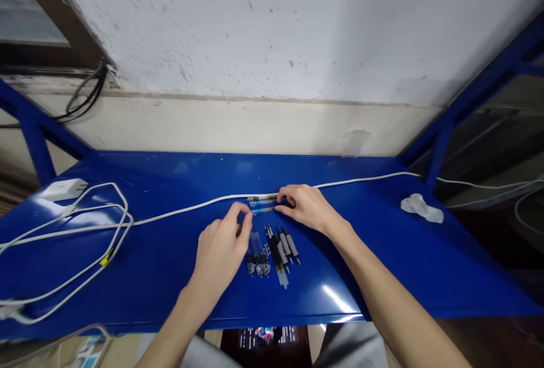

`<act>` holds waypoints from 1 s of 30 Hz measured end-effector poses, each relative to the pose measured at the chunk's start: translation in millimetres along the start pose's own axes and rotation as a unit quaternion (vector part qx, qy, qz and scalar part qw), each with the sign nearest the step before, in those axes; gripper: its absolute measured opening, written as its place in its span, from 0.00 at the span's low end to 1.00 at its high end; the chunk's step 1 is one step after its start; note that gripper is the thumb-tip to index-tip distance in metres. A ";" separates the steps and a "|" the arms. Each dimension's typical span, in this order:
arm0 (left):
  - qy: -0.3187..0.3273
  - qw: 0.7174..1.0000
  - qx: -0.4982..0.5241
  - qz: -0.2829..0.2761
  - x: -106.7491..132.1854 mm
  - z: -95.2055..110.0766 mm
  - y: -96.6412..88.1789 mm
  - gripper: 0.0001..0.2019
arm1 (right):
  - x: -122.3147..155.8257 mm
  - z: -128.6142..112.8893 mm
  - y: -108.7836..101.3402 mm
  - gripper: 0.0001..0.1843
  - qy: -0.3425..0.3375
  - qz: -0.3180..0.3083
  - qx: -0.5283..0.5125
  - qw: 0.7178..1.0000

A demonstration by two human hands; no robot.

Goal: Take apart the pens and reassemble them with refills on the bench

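As slim pens (264,209) lie crosswise at the centre of the blue surface (425,260), the left hand (223,243) and right hand (308,206) flank them.

In the head view, the left thumb and forefinger tips are close together at the pens' left ends; I cannot tell whether they pinch one. The right thumb and forefinger curve, slightly spread, over the right ends, the grip unclear. Just below centre lie clear tubes (257,249), dark refills (274,252) and grey grips (292,245). A white cable (187,211) crosses the frame; a white charger (66,189) sits at left, a crumpled white wrapper (420,208) at right.
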State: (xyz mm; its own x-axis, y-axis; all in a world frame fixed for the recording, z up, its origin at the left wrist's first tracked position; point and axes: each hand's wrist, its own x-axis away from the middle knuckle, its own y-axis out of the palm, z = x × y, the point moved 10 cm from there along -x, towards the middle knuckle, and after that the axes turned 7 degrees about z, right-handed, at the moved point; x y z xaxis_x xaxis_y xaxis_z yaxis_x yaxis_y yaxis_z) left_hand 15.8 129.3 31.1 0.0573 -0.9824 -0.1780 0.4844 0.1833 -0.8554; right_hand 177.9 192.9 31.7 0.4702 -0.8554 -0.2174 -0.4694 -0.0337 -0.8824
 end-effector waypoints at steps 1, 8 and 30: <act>0.011 1.000 0.009 0.023 -11.0 5.9 -5.4 0.10 | 0.4 0.2 -0.2 0.06 -0.008 -0.007 0.005 1.000; 0.213 0.961 0.116 0.132 -76.7 60.4 -9.8 0.12 | 3.3 -10.2 -7.8 0.03 -0.070 0.035 -0.025 0.997; 0.421 0.905 0.012 0.067 -53.4 73.6 21.4 0.15 | -0.7 6.5 -18.1 0.22 0.028 0.120 -0.144 0.982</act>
State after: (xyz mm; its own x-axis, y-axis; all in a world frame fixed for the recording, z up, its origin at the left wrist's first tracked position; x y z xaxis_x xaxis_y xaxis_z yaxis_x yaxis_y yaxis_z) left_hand 87.3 183.0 58.0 -0.5628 -0.5731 -0.5956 0.5419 0.2883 -0.7895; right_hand 190.9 197.5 45.0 0.2830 -0.8833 -0.3739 -0.7570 0.0337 -0.6525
